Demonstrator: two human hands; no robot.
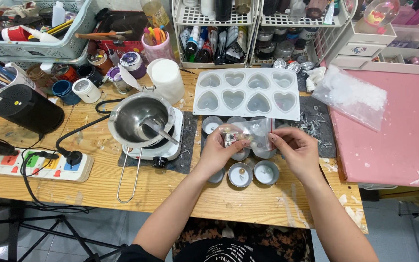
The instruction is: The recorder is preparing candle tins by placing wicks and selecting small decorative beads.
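Observation:
Both of my hands hold a small clear plastic bag (254,132) above the wooden table. My left hand (217,150) pinches its left end, where small beads or charms show through the plastic. Its right edge is gripped by my right hand (294,149). Beneath the bag stand several small round metal cups (240,174), some with white wax in them. Just beyond lies a white silicone mould with heart-shaped cavities (247,93).
A steel melting pot (139,120) sits on a small white hotplate, its wire handle pointing toward me. A power strip (35,166) and black speaker (27,109) lie at left. A bag of white flakes (352,96) rests on the pink mat. Wire racks and baskets of supplies line the back.

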